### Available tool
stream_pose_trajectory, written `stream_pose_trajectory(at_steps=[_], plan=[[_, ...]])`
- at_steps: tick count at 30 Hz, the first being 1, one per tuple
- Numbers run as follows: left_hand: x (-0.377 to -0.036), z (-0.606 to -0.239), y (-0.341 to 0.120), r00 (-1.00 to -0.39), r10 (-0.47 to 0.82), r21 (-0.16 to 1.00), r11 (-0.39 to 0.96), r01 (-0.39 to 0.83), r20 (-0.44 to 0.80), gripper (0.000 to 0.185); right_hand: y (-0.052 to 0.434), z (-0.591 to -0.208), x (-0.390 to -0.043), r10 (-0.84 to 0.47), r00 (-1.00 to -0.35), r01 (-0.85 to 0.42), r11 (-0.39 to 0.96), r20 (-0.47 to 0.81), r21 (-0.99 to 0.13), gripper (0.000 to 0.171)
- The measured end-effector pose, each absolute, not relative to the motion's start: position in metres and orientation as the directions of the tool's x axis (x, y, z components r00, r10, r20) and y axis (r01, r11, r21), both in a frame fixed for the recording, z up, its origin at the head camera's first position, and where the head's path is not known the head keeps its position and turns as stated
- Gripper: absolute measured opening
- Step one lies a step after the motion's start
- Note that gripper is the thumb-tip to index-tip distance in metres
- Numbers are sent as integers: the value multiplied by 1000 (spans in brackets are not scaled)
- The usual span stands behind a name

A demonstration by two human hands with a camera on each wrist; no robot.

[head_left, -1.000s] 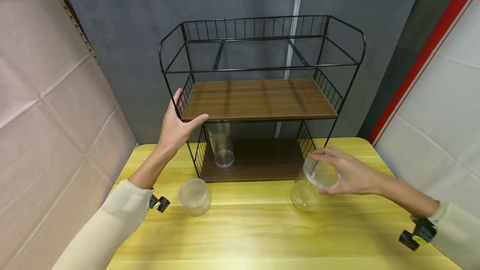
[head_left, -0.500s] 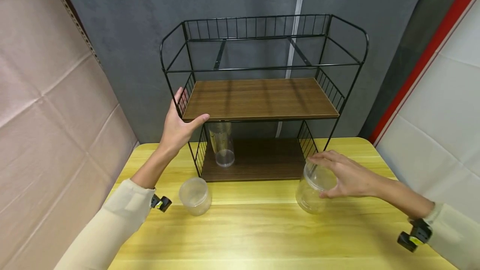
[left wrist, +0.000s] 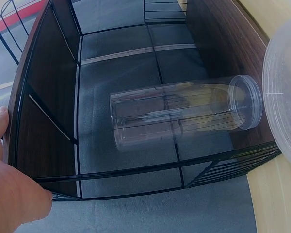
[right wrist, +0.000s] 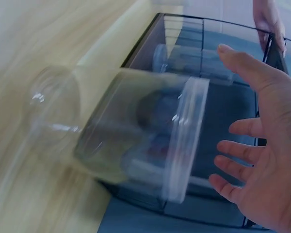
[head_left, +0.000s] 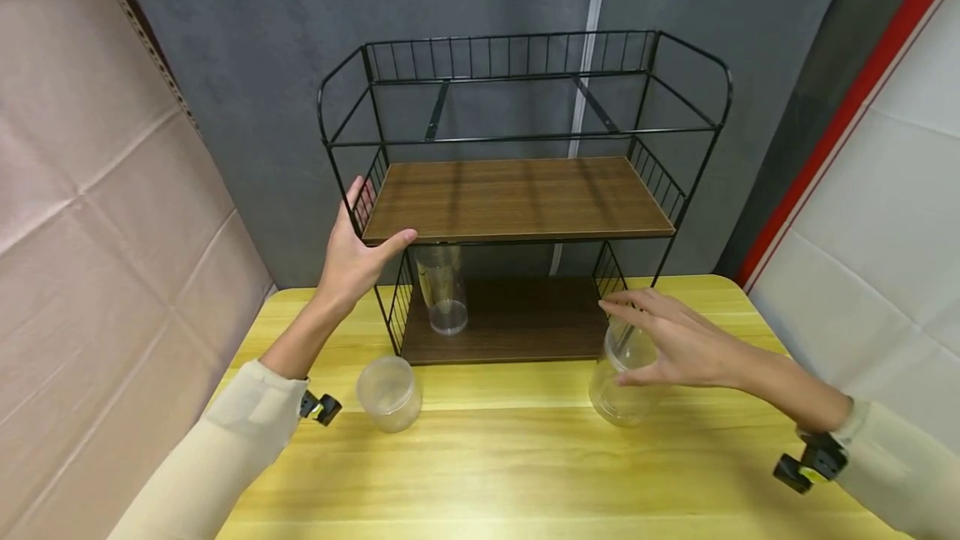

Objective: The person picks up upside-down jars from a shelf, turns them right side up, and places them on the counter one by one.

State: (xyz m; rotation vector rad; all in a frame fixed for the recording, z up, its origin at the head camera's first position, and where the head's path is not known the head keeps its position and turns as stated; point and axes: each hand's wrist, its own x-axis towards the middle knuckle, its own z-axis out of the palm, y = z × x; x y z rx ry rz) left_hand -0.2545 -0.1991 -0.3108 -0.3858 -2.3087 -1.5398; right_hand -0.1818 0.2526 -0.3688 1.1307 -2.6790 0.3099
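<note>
Left hand (head_left: 352,261) gripped the rack (head_left: 517,198) corner; right hand (head_left: 675,344), fingers spread, rested on the wide jar (head_left: 626,377), ungrasped. Closing round it seemed next.

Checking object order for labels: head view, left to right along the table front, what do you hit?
Left hand on the black wire rack's corner → small clear lidded plastic jar → tall clear tumbler on the bottom shelf → large clear plastic jar → right hand.
</note>
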Motion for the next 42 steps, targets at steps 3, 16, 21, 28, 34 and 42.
stream_pose_trajectory(at_steps=[3,16,21,28,34,42], plan=[[-254,-311,-199,-906,42,835,372,406,421,106,241,-363,-182,-678,-678,-725,680,282,-108,99],[-252,-310,-199,-897,51,826,370,425,438,107,193,-343,-191,-657,-701,-713,642,279,-282,100],[-252,-310,-199,-900,49,828,373,419,434,107,172,-337,-199,-628,-746,-659,649,219,-380,103],[-253,-310,-198,-898,48,826,373,423,438,108,141,-342,-215,-595,-787,-590,651,162,-476,105],[-254,-311,-197,-898,51,827,370,423,437,107,120,-351,-227,-581,-805,-549,655,119,-519,106],[-253,-311,-198,-899,49,826,374,421,436,107,88,-354,-250,-559,-817,-531,633,143,-564,109]])
